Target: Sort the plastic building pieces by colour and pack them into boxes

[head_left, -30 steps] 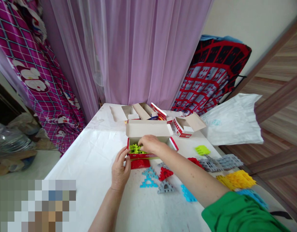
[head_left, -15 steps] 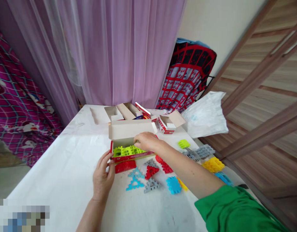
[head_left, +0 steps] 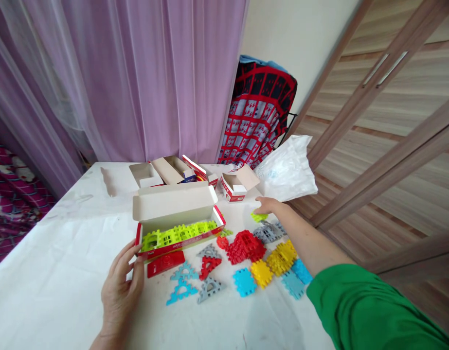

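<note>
My left hand (head_left: pixel 122 287) grips the near left corner of an open red and white cardboard box (head_left: pixel 184 243), thumb and fingers around the edge. A row of lime-green toothed building blocks (head_left: pixel 178 234) lies inside, and the box's lid flap stands up behind. My right hand (head_left: pixel 267 206) is stretched across the table, its fingers closed on a lime-green block (head_left: pixel 259 217) right of the box; the fingertips are partly hidden. Below the right forearm lie grey blocks (head_left: pixel 268 232) and a red block stack (head_left: pixel 245 247).
Yellow blocks (head_left: pixel 281 258), blue blocks (head_left: pixel 244 282), and triangular pieces (head_left: pixel 182 292) are spread in front of the box, beside a red flat piece (head_left: pixel 166 264). Behind stand open cartons (head_left: pixel 166 170), a small box (head_left: pixel 233 194) and a white plastic bag (head_left: pixel 286 170).
My right hand has left the box's inside and moved right to the lime-green block. My left hand stays at the box corner. The view has turned to the right.
</note>
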